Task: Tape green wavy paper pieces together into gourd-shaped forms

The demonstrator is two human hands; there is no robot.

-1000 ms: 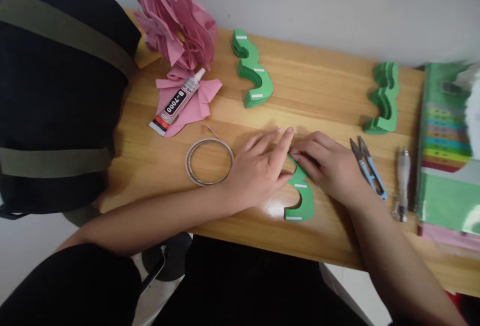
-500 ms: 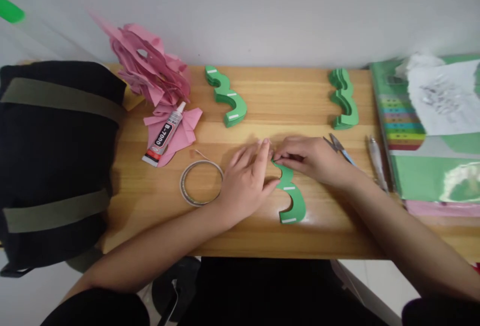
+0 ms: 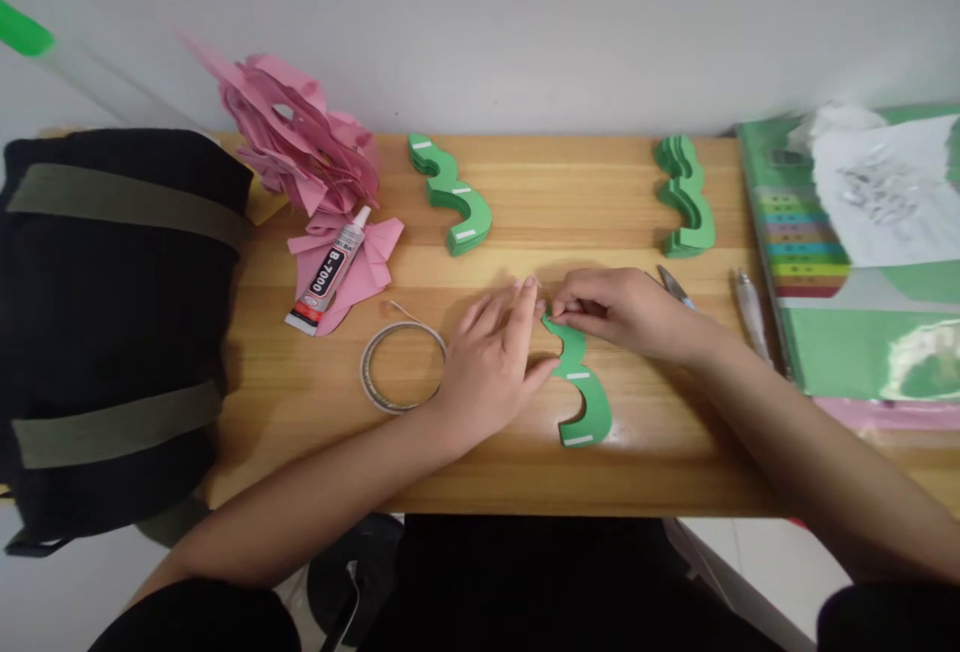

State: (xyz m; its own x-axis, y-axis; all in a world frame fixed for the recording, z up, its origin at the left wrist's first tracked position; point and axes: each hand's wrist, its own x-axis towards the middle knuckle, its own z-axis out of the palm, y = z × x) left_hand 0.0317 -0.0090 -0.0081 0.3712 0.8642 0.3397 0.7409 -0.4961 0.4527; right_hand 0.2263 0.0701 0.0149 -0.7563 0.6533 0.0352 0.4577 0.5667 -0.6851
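Note:
A wavy green cutout (image 3: 592, 409) with white strips on its middle and lower end lies on the wooden table (image 3: 315, 472). Spread fingers and a flat palm show on my left hand (image 3: 491, 362), beside the cutout's upper left, its thumb touching the edge. My right hand (image 3: 615, 310) is pinched over the cutout's top end; what its fingertips hold is too small to make out. A roll of thin tape (image 3: 365, 372) lies left of my left hand, with a loose end sticking up.
Green cutout stacks (image 3: 472, 209) (image 3: 701, 217) stand farther back. Pink paper (image 3: 300, 132), a glue tube (image 3: 330, 272) and a black bag (image 3: 120, 282) are at left. Scissors (image 3: 675, 286), a pen-like tool (image 3: 752, 312) and a green packet (image 3: 862, 342) lie at right.
My right hand's fingertips have shifted slightly up and right, showing more of the cutout's top end. My left hand has stayed in place.

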